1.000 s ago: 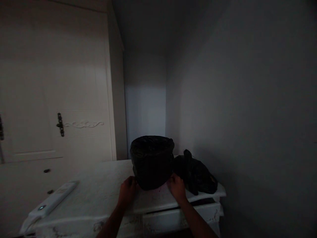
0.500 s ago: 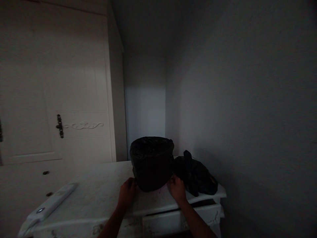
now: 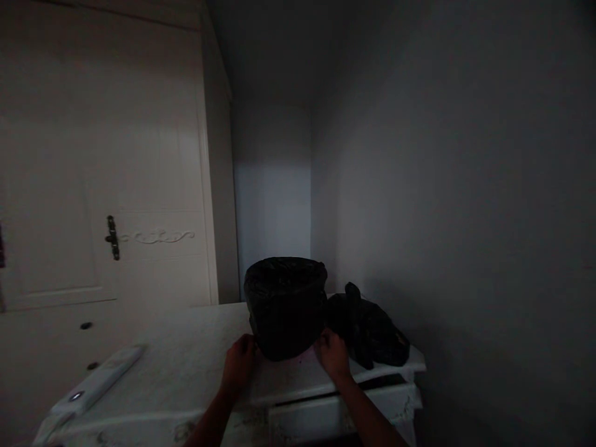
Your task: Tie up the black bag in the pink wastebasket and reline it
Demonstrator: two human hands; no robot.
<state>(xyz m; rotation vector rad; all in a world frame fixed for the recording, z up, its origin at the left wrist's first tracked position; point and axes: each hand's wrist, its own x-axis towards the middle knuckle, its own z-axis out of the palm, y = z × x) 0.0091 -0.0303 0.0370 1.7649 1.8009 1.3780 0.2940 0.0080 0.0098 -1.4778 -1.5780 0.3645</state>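
Observation:
A round bin wrapped in a black plastic bag [image 3: 286,310] stands upright on the white dresser [image 3: 186,354], its open top dark inside. My left hand [image 3: 239,360] is closed at the bin's lower left side, fingertips pinching the bag's edge. At the lower right side, my right hand [image 3: 333,354] pinches the bag too, with its fingers curled inward. Dim light hides exactly how much plastic each hand has. Just right of the bin, behind my right hand, lies a crumpled black plastic bag [image 3: 377,332] with a raised twisted end.
A white power strip [image 3: 97,379] lies along the dresser's left side. Under the front edge, a drawer [image 3: 316,419] sits slightly pulled out. A white wardrobe [image 3: 158,155] rises at the left, and a grey wall [image 3: 442,186] runs close along the right.

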